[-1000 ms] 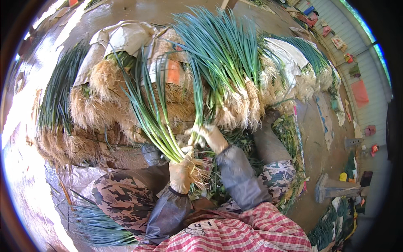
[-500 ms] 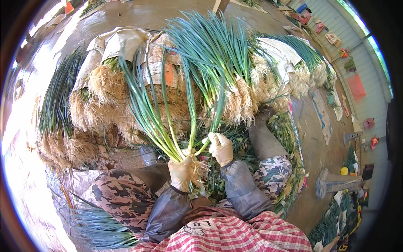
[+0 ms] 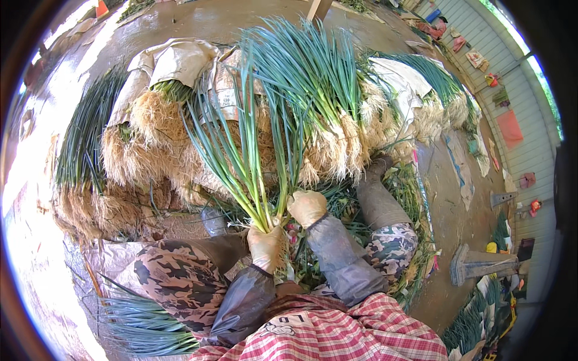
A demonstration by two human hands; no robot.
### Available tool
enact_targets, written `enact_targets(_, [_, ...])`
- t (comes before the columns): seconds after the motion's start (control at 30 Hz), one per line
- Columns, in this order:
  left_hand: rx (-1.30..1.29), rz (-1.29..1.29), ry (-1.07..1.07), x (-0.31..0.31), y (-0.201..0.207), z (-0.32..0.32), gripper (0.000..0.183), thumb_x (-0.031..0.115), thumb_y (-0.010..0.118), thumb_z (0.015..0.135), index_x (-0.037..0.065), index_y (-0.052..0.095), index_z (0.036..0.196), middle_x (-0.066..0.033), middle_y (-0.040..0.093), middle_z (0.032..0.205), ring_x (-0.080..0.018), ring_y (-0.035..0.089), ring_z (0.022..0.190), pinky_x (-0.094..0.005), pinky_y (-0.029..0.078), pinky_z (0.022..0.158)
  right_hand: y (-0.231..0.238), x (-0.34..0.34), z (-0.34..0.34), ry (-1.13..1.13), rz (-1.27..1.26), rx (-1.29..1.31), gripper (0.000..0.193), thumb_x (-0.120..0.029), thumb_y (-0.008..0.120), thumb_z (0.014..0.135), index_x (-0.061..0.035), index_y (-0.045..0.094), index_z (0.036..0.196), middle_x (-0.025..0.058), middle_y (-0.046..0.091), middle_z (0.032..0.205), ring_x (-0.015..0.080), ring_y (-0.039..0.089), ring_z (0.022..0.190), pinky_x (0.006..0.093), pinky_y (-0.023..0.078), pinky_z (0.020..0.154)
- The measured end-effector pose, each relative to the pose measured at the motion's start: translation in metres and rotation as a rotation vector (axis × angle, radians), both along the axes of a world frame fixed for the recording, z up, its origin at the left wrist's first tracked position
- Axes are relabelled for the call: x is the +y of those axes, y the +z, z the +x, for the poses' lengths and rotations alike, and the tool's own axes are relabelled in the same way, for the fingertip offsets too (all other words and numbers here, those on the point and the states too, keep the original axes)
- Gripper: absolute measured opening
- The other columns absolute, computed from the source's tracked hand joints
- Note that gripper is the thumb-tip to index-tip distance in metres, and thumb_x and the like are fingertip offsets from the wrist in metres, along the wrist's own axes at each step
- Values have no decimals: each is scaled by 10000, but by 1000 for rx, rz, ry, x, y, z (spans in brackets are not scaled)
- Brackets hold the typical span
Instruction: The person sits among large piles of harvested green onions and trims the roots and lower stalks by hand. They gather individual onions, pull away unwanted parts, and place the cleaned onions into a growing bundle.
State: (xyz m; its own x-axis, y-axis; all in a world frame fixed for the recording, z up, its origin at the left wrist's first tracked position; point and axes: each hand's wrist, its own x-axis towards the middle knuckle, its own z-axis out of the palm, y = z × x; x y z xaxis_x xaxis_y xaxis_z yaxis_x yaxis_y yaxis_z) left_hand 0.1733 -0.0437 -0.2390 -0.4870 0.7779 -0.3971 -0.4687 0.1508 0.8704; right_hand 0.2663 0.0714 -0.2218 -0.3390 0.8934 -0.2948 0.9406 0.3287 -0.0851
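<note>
My left hand point(image 3: 265, 245), in a pale soiled glove, is closed round the lower ends of a small bunch of green onions point(image 3: 256, 186). Their white-green stalks fan upward into long dark leaves, and the roots below are mostly hidden by the hand. My right hand point(image 3: 308, 208), gloved too, is curled closed against the right side of that bunch. Its fingertips are turned away, so what they grip is hidden. Beyond the hands, a larger bundle of green onions point(image 3: 328, 90) lies with its pale roots toward me.
Cloth-covered heaps of rooted onions point(image 3: 158, 123) stand at far left. More bundles point(image 3: 433, 75) lie at far right under white cloth point(image 3: 404, 81). Loose trimmed leaves point(image 3: 346, 222) litter the ground between my legs. A pile of leaves point(image 3: 147, 325) sits at lower left, a grey stool-like object point(image 3: 481, 265) at right.
My right hand has turned from a pinch on one stalk to a curled grip, slightly left and closer to the bunch. The held leaves have drawn closer together; my left hand shifted slightly right.
</note>
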Motion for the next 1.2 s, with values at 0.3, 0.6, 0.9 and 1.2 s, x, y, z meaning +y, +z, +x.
enact_targets(0.3, [-139,-45,2,2,31,-2,165,-22,678,807,-4,628,963,-48,631,712,-100,553,516,-234,425,429,24,-33,36,-138,122,562,368,-336,500,946,-76,650,732,66,628,593,196,558,461,353,450,458])
enact_targets(0.6, [-496,-2,-70,1,27,-12,207,13,641,826,-49,592,1018,-111,663,901,-187,647,745,-313,561,668,18,-41,61,-425,-466,823,446,-469,473,952,-87,674,1066,111,695,878,169,631,596,312,526,583])
enact_targets(0.9, [-746,73,-210,4,38,-14,260,85,607,875,7,550,1117,-86,651,895,-196,648,752,-305,557,670,44,0,18,-111,-1067,1556,449,-393,576,915,37,674,1000,81,678,763,84,572,583,225,450,542])
enact_targets(1.2, [-763,124,-212,-3,37,-7,188,36,640,846,-19,591,1018,-81,651,876,-164,636,738,-277,545,639,46,-35,22,172,391,862,206,-140,604,850,-72,575,658,52,506,561,198,520,587,352,483,599])
